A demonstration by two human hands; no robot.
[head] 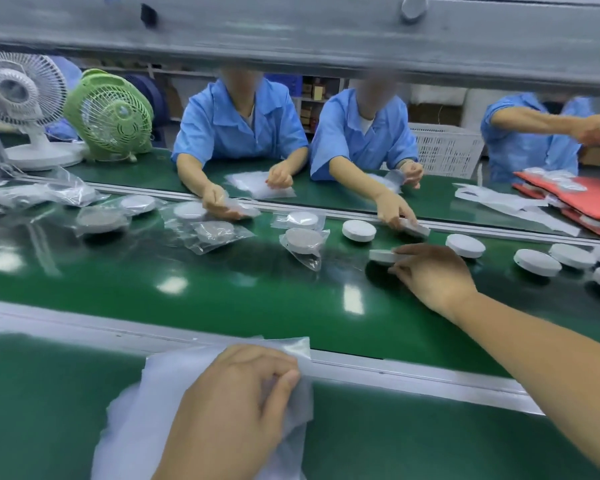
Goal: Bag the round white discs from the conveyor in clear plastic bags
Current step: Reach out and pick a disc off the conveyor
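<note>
Over the green conveyor (222,292), the right hand (430,275) pinches a white disc (381,256) at its fingertips; the left hand (232,403) grips a clear bag (174,386) on the worktop (49,410).

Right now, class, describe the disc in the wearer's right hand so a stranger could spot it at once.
Find the green belt across the middle. Right of centre, beyond the bagged discs, sit bare discs. Yours is the disc pinched by the right hand reaching from the near side.
</note>
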